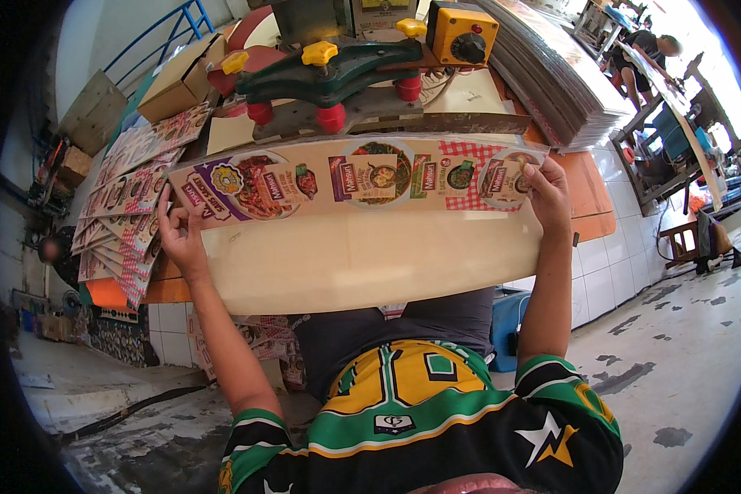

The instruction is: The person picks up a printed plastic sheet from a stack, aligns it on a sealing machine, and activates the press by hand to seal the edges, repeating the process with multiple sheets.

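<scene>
A long printed cardboard strip (317, 185) with food pictures and a red-checked patch stretches across in front of me. My left hand (183, 237) holds its left end, the thumb at the lower edge and fingers up along the side. At the other end, my right hand (549, 191) pinches the upper right corner between thumb and fingers. Below the strip spreads a smooth cream board (370, 259) with a curved-looking front edge. Just behind the strip stands a machine with a dark green cast clamp (329, 72), yellow knobs and red round feet.
Printed strips lie in a loose pile (132, 193) at left, near a cardboard box (181, 78). A yellow control box (463, 34) with a black dial tops the machine. Tall stacked sheets (552, 74) stand at right. Another person (646, 62) works at the far right.
</scene>
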